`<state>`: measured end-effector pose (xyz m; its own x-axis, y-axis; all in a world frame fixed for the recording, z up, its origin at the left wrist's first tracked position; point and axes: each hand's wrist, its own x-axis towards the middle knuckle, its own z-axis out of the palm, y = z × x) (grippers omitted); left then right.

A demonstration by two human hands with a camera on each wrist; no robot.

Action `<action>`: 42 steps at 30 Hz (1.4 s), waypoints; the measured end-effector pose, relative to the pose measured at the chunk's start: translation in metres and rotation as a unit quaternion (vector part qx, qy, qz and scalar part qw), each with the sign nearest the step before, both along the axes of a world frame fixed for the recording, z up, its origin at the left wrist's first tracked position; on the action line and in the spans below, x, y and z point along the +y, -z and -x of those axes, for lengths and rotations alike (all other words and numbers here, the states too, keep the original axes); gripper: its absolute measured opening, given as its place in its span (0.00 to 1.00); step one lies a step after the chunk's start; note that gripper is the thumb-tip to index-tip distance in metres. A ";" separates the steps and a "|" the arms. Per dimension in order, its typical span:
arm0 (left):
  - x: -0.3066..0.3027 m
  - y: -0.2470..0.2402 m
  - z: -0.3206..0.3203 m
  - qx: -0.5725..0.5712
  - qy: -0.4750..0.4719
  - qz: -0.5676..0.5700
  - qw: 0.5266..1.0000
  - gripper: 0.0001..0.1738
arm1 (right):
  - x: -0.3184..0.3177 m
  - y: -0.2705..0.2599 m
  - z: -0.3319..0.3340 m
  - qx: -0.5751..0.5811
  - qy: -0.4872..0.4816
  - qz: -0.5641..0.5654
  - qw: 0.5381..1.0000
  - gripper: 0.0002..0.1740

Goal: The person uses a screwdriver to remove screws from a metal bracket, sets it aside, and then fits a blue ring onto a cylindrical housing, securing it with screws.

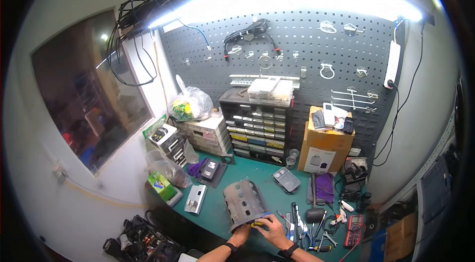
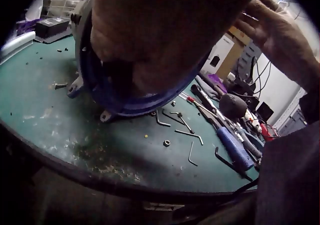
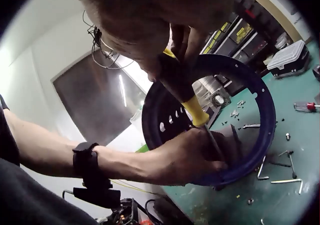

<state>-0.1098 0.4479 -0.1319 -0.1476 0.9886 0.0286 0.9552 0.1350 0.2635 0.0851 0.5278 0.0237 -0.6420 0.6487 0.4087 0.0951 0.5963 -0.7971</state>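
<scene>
A grey perforated metal cylinder (image 1: 243,201) with a blue rim (image 3: 268,107) lies tilted on its side, its mouth facing the person. My right hand (image 1: 273,231) grips a screwdriver (image 3: 196,113) by its black-and-yellow handle, with the shaft pointing down into the mouth. Over the lower rim my left hand (image 3: 192,150) reaches inside, its fingers beside the screwdriver's shaft; what they hold there I cannot tell. The left wrist view shows that hand (image 2: 155,30) large and dark, hiding much of the opening. Mounting lugs (image 2: 75,87) stick out from the rim.
Hex keys (image 2: 190,135) and a nut (image 2: 166,143) lie by the rim. Rightward are a mallet (image 1: 315,214), pliers (image 1: 305,237) and a red multimeter (image 1: 354,231). Behind stand a clear-lidded case (image 1: 287,180), a drawer cabinet (image 1: 257,128) and a cardboard box (image 1: 324,148).
</scene>
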 end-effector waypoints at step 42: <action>-0.015 0.027 0.002 -0.084 -0.054 0.035 0.994 0.15 | 0.013 -0.014 -0.002 0.046 -0.064 -0.046 0.996 0.23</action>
<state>-0.1122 0.4329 -0.1588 -0.2497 0.9655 -0.0738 0.8775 0.2579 0.4044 0.0869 0.5405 0.0379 -0.6740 0.5210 0.5237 -0.0579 0.6695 -0.7406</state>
